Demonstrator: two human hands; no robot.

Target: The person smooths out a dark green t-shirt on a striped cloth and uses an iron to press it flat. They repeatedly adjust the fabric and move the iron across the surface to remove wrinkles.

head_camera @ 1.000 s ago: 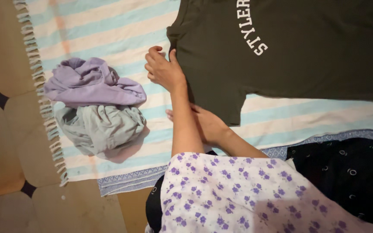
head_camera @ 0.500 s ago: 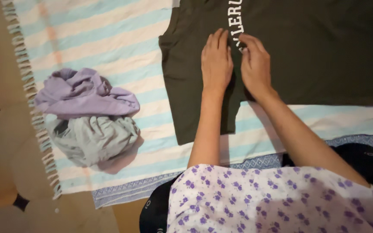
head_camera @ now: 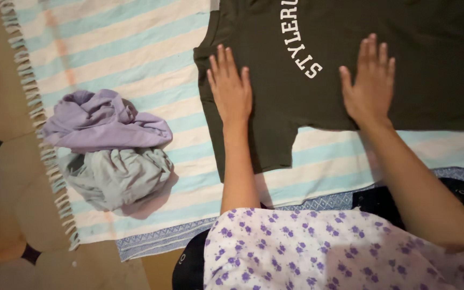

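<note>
— So, hands?
— Both flat, palms down, fingers spread on the dark tee [head_camera: 361, 59], gripping nothing. Left hand [head_camera: 231, 91] by the tee's sleeve edge, right hand [head_camera: 369, 86] further along the body, just past the print.
— Tee's place?
— Spread flat on the striped mat [head_camera: 135, 59], running off the top and right of the frame. One sleeve hangs toward the person.
— Print?
— White arched block letters between the two hands, closer to the right one.
— Room around the tee?
— Bare mat stripes left of the sleeve. Further left, a crumpled pile: lilac cloth [head_camera: 103, 121] on grey cloth [head_camera: 116, 177], well apart from the tee. Mat's fringe [head_camera: 44, 145] beyond that, then tan floor [head_camera: 1, 204].
</note>
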